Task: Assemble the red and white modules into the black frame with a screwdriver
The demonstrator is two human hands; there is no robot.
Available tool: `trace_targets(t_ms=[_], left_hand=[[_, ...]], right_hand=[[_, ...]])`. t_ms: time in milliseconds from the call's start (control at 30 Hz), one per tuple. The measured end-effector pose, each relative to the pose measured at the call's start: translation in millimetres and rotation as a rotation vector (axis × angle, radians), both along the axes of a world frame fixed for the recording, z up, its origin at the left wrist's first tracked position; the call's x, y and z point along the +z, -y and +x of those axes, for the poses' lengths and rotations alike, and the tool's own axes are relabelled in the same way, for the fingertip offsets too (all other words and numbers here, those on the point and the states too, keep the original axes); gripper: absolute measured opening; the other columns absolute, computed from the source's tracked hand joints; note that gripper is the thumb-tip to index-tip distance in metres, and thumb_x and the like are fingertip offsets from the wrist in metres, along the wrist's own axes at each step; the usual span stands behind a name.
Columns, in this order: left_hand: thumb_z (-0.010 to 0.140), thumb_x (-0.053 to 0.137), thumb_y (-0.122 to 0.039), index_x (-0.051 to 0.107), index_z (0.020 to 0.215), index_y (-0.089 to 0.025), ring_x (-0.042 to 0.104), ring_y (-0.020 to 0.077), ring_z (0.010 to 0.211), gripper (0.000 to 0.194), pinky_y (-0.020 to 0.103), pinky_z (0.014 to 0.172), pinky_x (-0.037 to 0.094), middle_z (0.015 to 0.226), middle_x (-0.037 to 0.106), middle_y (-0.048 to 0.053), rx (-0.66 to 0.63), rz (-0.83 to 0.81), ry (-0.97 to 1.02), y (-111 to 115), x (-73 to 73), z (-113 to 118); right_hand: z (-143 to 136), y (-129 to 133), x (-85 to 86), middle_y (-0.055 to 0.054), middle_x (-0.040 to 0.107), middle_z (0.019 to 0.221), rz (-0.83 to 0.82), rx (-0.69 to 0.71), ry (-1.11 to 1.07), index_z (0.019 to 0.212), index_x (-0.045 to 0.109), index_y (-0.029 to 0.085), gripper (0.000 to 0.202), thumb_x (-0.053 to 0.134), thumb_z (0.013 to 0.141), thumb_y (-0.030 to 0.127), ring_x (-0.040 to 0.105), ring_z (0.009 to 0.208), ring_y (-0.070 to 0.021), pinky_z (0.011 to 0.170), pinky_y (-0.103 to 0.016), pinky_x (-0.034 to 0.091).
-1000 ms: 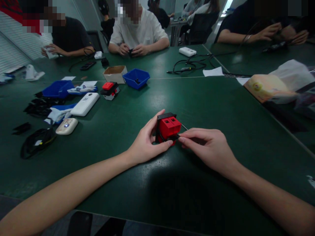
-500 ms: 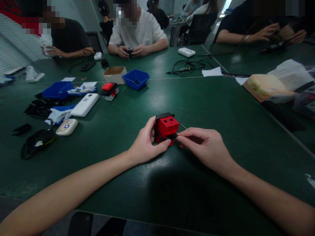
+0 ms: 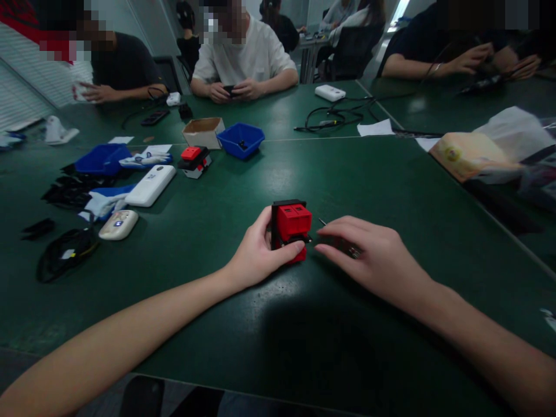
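My left hand (image 3: 256, 246) grips a red and black socket block (image 3: 295, 221) just above the table, thumb across its lower front. Two small slots show on its red top face, and a black plate stands along its left side. A small dark piece with a metallic tip (image 3: 307, 238) sticks out at its right side. To the right, apart from the block, is my right hand (image 3: 369, 246), thumb and forefinger parted. A thin metal rod (image 3: 322, 222) pokes out beyond its forefinger, held by the curled fingers; its other end is hidden. Shiny bits show in the palm.
A similar red, black and white block (image 3: 194, 161) stands ahead near a blue bin (image 3: 241, 141) and a cardboard box (image 3: 203, 132). Gloves (image 3: 106, 201), a white power bank (image 3: 150, 186), a cream device (image 3: 119, 225) and a coiled cable (image 3: 67, 252) lie left. Co-workers sit across the table.
My right thumb and forefinger have parted and drawn slightly right, away from the block's side. The block has turned a little in my left hand.
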State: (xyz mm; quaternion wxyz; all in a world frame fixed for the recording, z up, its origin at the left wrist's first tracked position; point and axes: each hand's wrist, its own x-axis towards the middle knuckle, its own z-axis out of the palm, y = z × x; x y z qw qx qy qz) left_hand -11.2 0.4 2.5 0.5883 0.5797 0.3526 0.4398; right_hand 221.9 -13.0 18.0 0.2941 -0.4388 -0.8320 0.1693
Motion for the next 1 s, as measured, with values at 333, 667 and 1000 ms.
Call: trace_targets(t_ms=[333,667,1000], left_hand=[[0.079,0.085,-0.027,0.058,0.123,-0.015,0.072,0.0258,0.107,0.053,0.039,0.096,0.057,0.121,0.069,0.012,0.031,-0.076,0.035,-2,1.2,-1],[0.079,0.086,-0.032,0.058,0.116,-0.016,0.074,0.0237,0.1,0.049,0.038,0.094,0.058,0.114,0.07,0.009,0.041,-0.109,0.098,-3,0.8,1],[0.079,0.087,-0.038,0.058,0.119,-0.017,0.076,0.0246,0.096,0.053,0.036,0.081,0.063,0.115,0.07,0.01,0.105,-0.18,0.165,-11,-12.7,-2]], right_hand=[[37,-4,-9.8,-0.014,0.072,0.099,-0.018,-0.04,0.436,0.113,0.072,0.012,0.032,0.046,0.102,0.029,0.072,0.079,-0.0244,0.067,-0.038,0.061],[13,19,25.0,-0.009,0.076,0.117,0.49,-0.012,0.097,0.118,0.065,0.018,0.025,0.062,0.097,0.006,0.074,0.104,-0.0204,0.092,-0.031,0.061],[34,50,26.4,-0.016,0.059,0.147,0.468,0.261,0.086,0.152,0.05,0.013,0.06,0.055,0.094,-0.001,0.063,0.13,-0.0264,0.111,-0.039,0.056]])
